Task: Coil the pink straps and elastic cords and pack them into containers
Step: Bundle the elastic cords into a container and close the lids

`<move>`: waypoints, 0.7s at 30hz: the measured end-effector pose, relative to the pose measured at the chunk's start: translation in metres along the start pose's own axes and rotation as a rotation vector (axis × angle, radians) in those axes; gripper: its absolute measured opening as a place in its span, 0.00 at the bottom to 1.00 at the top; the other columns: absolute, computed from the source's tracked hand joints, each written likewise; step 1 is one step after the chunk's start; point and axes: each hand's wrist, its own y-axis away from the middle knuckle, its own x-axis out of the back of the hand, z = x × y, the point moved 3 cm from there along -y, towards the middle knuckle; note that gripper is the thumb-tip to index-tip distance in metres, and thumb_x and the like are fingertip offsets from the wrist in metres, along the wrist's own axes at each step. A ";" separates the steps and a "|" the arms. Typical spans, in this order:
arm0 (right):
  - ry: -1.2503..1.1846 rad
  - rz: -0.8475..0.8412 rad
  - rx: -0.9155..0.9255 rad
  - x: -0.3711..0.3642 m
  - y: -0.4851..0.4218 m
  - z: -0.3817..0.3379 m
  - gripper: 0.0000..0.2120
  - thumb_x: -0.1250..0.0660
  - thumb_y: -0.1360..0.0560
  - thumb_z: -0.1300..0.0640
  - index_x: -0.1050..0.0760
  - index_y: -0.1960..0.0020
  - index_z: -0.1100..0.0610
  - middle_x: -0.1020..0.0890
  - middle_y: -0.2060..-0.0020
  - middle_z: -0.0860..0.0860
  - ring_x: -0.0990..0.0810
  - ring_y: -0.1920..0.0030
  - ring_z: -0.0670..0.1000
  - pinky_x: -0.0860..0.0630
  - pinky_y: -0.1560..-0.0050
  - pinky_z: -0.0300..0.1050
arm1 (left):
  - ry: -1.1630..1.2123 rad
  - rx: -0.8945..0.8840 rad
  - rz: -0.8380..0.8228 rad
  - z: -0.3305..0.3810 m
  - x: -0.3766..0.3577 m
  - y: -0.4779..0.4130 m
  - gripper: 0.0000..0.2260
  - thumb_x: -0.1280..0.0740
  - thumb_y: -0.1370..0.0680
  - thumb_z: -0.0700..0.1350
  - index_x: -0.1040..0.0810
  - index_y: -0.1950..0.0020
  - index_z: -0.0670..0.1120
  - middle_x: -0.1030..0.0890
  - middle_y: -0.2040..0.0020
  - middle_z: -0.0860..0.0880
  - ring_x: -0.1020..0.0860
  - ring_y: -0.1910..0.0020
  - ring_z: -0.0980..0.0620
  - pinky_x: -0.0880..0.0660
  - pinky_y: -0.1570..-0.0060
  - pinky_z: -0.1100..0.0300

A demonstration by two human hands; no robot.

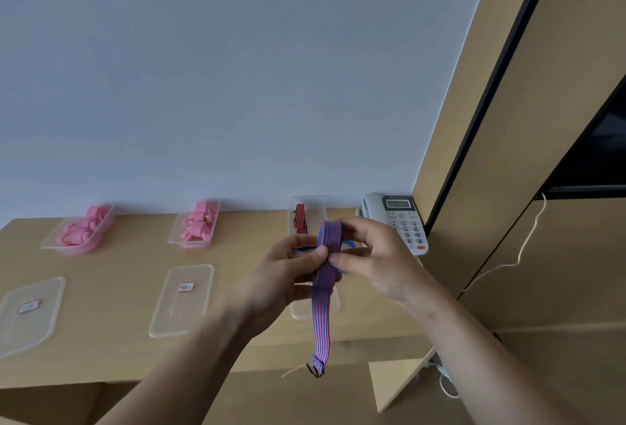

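Left hand (288,275) and right hand (376,255) both pinch striped elastic cord (324,302) at half-made coil. Loose tail hangs toward 6 o'clock. Risk: pinch slackens, elastic springs back, coil unwinds. Container (318,213) at 12 o'clock behind hands.

Left grip (288,272), right grip (372,255) both pinched on striped cord (321,319); forearms converging

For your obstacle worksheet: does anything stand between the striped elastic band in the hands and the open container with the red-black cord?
Nothing visible does. The left hand and right hand hold the striped band just before the lidless container; only air lies between.
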 end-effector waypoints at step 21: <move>0.478 0.298 0.551 -0.010 0.015 -0.013 0.20 0.23 0.31 0.67 0.21 0.41 0.58 0.16 0.49 0.48 0.18 0.49 0.49 0.21 0.47 0.47 | -0.086 0.148 0.056 -0.007 -0.008 0.006 0.29 0.39 0.27 0.72 0.15 0.43 0.51 0.12 0.48 0.42 0.13 0.49 0.37 0.18 0.54 0.50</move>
